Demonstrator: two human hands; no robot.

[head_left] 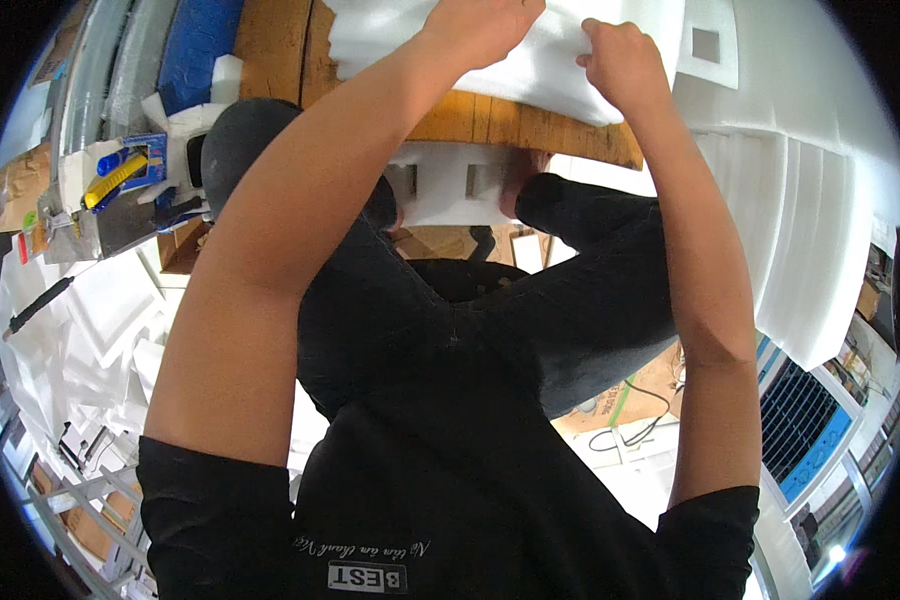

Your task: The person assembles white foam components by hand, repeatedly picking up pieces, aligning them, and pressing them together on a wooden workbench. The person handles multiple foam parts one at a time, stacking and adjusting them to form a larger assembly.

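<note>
Both my arms reach forward over my lap to a wooden table (530,125) at the top of the view. My left hand (480,28) presses down on a thick white foam sheet (560,75) lying on the table, fingers curled over its top. My right hand (620,58) grips the same sheet's near edge a little to the right. A second white foam piece with two square cut-outs (440,180) sits under the table edge, by my knees.
A tall stack of white foam sheets (810,230) stands at the right. Left of me lie loose foam scraps (80,330), a yellow-and-blue utility knife (120,170) on a cluttered surface, and cardboard (185,245). A cable (630,420) lies on the floor.
</note>
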